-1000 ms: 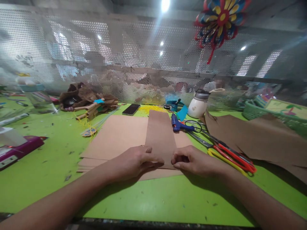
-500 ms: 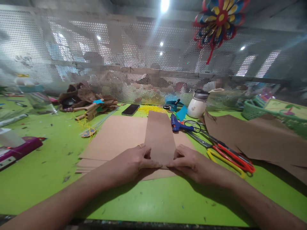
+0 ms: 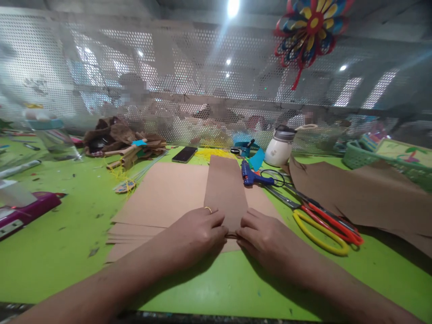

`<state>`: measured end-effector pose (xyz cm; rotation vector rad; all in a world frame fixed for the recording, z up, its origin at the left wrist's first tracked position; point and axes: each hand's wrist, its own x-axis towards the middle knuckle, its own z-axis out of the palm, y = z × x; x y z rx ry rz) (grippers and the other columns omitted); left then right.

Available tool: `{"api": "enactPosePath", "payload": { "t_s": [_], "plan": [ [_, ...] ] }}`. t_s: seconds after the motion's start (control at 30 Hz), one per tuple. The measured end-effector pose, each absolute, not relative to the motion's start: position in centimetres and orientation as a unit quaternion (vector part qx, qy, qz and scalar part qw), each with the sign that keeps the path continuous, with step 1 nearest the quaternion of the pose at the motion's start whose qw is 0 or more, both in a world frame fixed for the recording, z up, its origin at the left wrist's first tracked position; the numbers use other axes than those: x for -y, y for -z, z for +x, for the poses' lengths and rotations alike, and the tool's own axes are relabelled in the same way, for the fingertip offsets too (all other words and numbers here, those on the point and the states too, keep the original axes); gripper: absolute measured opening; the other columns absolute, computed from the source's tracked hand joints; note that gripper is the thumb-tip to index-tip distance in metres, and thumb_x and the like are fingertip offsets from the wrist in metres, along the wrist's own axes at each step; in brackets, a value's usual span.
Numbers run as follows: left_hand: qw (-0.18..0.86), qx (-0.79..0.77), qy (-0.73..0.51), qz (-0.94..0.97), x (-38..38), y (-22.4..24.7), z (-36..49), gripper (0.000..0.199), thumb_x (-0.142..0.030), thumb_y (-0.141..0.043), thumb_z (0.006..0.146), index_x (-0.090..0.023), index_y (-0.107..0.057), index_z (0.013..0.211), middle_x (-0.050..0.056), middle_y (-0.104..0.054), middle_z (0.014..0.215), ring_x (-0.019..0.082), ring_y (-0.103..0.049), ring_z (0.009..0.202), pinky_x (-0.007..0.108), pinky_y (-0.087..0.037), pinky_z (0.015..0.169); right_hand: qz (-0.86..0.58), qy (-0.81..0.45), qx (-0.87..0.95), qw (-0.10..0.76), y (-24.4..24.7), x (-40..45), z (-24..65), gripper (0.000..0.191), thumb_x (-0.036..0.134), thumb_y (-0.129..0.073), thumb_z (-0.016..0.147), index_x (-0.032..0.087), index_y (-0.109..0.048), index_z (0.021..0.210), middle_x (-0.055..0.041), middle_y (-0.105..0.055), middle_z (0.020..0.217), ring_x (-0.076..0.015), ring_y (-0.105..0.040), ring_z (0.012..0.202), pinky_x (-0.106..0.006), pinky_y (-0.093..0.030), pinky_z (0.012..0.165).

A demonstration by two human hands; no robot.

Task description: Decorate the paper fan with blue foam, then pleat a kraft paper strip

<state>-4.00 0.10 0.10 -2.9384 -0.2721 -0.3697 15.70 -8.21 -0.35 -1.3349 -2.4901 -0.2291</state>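
A strip of brown kraft paper (image 3: 225,189) lies lengthwise over a stack of lighter brown paper sheets (image 3: 162,193). At its near end, my left hand (image 3: 204,231) pinches the left corner, thumb and fingers closed on a narrow folded edge. The right corner of that edge is pinched by my right hand (image 3: 263,234). Between the two hands, a short stretch of the fold shows, slightly raised. Just beyond my right hand, a blue glue gun (image 3: 249,174) rests at the strip's right side. Scissors with red and yellow handles (image 3: 324,229) lie to the right.
Large brown paper (image 3: 357,193) spreads at the right before a green basket (image 3: 357,155). A white jar (image 3: 278,148), phone (image 3: 184,154) and yellow shreds (image 3: 212,153) stand or lie at the back. Left are crumpled paper (image 3: 114,135), a bottle (image 3: 54,135) and a purple power strip (image 3: 30,211).
My fingers have curled over the strip's near edge, and its fold now stands slightly raised between them. My left hand shows more of its back. The view has shifted slightly.
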Motion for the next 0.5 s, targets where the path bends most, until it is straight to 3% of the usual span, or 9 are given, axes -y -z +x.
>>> {"api": "enactPosePath", "payload": {
  "t_s": [0.2, 0.5],
  "plan": [
    [0.084, 0.1, 0.143, -0.981, -0.59, -0.09, -4.04, 0.019, -0.018, -0.047, 0.09, -0.015, -0.06, 0.077, 0.004, -0.052, 0.077, 0.014, -0.045, 0.063, 0.029, -0.037, 0.056, -0.46, 0.058, 0.868, 0.177, 0.43, 7.81, 16.17, 0.018, 0.013, -0.049, 0.09, 0.015, -0.062, 0.077, -0.0052, -0.056, 0.077, -0.0169, -0.047, 0.074, -0.029, -0.034, 0.06],
    [0.055, 0.129, 0.145, -0.979, 0.0, -0.47, -3.64, 0.025, -0.029, -0.043, 0.094, -0.016, -0.061, 0.083, 0.005, -0.055, 0.079, 0.016, -0.048, 0.067, 0.028, -0.038, 0.059, -0.468, 0.022, 0.864, 0.183, 0.34, 7.72, 16.31, 0.021, 0.014, -0.048, 0.092, 0.014, -0.063, 0.077, -0.0044, -0.055, 0.075, -0.0152, -0.048, 0.071, -0.027, -0.035, 0.058]
  ]
}}
